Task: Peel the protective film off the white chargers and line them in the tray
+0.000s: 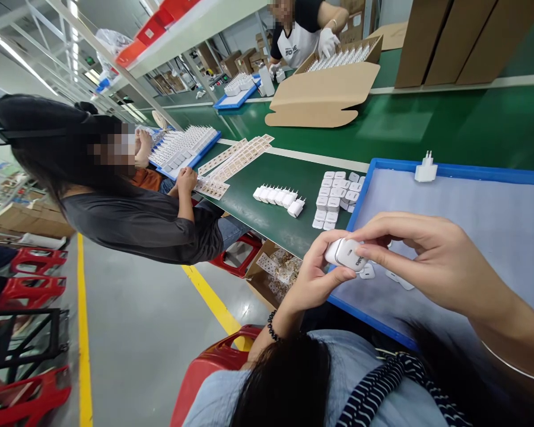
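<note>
My left hand (314, 273) is closed round a white plug charger (347, 254), whose face with a small port and dark print is turned up. The thumb and fingers of my right hand (431, 258) pinch at the right edge of that face. Both hands are over the near left part of a blue-rimmed tray (368, 184) with a whitish lining. Below them lie a few small white pieces (367, 271), partly hidden by my fingers. Another white charger (426, 169) stands at the tray's far edge, prongs up.
Left of the tray are stacked white square caps (331, 198) and a row of chargers (276, 196). A seated person (137, 207) works beside sticker sheets (235, 160). Across the green table, a gloved person handles a cardboard box (324, 89). An open carton (271, 276) stands below the table edge.
</note>
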`<state>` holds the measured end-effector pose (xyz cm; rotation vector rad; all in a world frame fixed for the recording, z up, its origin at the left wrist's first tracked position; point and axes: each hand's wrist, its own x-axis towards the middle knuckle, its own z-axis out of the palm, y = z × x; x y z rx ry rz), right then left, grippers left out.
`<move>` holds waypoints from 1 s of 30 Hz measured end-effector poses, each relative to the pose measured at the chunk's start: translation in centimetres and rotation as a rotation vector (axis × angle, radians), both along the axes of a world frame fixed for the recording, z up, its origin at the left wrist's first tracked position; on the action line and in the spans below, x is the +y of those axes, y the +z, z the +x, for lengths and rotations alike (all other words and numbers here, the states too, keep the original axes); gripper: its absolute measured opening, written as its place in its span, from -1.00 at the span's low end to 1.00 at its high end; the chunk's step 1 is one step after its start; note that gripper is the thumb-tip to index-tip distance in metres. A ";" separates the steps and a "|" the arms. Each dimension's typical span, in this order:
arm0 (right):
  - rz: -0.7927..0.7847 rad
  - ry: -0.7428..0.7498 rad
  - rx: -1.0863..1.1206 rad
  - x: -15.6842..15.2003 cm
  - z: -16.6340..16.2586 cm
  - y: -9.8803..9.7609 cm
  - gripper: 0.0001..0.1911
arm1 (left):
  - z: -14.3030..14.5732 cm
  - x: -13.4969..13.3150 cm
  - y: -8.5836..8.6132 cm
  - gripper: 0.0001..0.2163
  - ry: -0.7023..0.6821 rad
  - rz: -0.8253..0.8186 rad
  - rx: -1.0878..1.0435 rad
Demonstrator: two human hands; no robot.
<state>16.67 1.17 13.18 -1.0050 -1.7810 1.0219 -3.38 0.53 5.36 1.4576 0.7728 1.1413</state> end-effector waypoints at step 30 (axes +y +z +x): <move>-0.110 -0.003 0.040 -0.2 0.3 -0.1 -0.74 | -0.6 0.4 1.1 -0.54 -0.100 0.283 0.073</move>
